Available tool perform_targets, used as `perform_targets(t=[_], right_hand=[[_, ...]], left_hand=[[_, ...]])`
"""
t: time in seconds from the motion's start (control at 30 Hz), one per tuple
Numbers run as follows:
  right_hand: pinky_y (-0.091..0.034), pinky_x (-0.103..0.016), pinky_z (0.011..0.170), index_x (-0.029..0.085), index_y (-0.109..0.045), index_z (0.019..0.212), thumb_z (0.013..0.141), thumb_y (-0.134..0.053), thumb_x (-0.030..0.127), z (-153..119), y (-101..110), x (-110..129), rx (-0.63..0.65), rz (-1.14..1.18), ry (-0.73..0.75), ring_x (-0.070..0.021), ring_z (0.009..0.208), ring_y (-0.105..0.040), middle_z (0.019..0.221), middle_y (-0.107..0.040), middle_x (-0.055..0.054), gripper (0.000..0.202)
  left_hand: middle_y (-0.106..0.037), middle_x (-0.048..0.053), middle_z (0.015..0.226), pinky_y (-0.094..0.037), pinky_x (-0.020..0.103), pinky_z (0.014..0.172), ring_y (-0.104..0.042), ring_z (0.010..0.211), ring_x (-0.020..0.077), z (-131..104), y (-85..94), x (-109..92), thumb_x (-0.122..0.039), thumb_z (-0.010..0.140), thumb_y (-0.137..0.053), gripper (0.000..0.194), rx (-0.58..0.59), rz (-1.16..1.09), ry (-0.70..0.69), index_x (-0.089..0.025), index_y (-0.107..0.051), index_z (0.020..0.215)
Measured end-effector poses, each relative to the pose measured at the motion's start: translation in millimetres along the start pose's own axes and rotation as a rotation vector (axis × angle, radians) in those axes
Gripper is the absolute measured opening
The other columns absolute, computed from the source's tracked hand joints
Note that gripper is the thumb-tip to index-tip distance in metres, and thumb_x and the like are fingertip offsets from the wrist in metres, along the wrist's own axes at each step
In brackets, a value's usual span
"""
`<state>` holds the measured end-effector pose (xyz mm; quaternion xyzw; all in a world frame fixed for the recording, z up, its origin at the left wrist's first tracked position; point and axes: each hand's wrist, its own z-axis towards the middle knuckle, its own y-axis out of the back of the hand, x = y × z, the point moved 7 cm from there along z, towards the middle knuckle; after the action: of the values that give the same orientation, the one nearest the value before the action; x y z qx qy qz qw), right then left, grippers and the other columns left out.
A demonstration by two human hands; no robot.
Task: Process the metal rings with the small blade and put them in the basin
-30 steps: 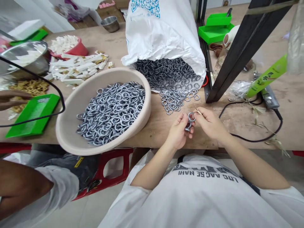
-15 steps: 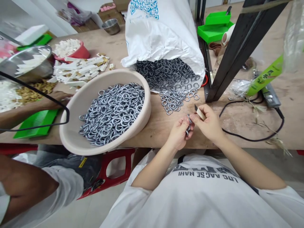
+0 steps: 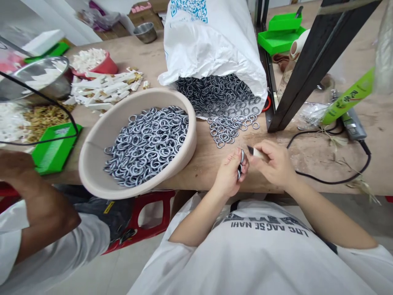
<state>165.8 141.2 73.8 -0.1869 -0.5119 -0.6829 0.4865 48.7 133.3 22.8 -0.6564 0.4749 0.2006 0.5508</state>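
Observation:
My left hand (image 3: 227, 174) is closed on a few grey rings (image 3: 242, 156), one of them standing up between thumb and fingers. Facing it, a little apart, my right hand (image 3: 278, 163) grips a small knife (image 3: 258, 153) with a pale handle and a dark, pointed blade turned to the left. Just beyond my hands, loose grey rings (image 3: 224, 133) spill from the mouth of a white sack (image 3: 211, 53). To the left, a large beige basin (image 3: 89, 174) holds a heap of similar rings.
A black metal frame post (image 3: 294, 86) rises right of the sack. A black cable (image 3: 334, 180) loops on the table at right. At far left, a co-worker's arm (image 3: 39, 192) is near a green tray (image 3: 52, 151). White strips (image 3: 104, 88) lie behind the basin.
My right hand has drawn back to the right, away from the rings in my left hand. The co-worker's hand has pulled back left from beside the basin, uncovering the green tray.

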Motion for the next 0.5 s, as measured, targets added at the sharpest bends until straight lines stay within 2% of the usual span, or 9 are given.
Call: perform_targets(t=[0.1,0.2,0.5], right_hand=[[-0.034,-0.028,0.062,0.019,-0.062,0.081,0.096,-0.056,0.042,-8,-4,11,0.104,-0.187,0.08,-0.0137,0.067,-0.052,0.073,-0.056,0.0,0.028],[-0.031,-0.028,0.06,0.019,-0.061,0.08,0.097,-0.055,0.043,-12,-5,15,0.106,-0.284,0.103,-0.0127,0.063,-0.049,0.071,-0.054,0.0,0.03],[-0.03,-0.028,0.06,0.019,-0.06,0.076,0.097,-0.055,0.043,-12,-3,18,0.107,-0.287,0.13,-0.0117,0.061,-0.047,0.07,-0.056,0.0,0.032]], left_hand=[[-0.043,-0.007,0.05,-0.02,0.014,0.033,-0.03,0.038,0.0029,-2,1.3,-3,-0.058,0.076,-0.074,0.049,-0.044,-0.026,0.007,-0.017,-0.047,0.069],[-0.041,-0.008,0.049,-0.02,0.014,0.032,-0.029,0.037,0.0025,-3,-0.4,-4,-0.058,0.074,-0.076,0.05,-0.063,-0.034,0.008,-0.017,-0.046,0.068],[-0.041,-0.008,0.048,-0.02,0.013,0.032,-0.029,0.036,0.0018,-7,-6.1,-3,-0.057,0.076,-0.074,0.05,-0.051,-0.047,0.008,-0.017,-0.046,0.067]])
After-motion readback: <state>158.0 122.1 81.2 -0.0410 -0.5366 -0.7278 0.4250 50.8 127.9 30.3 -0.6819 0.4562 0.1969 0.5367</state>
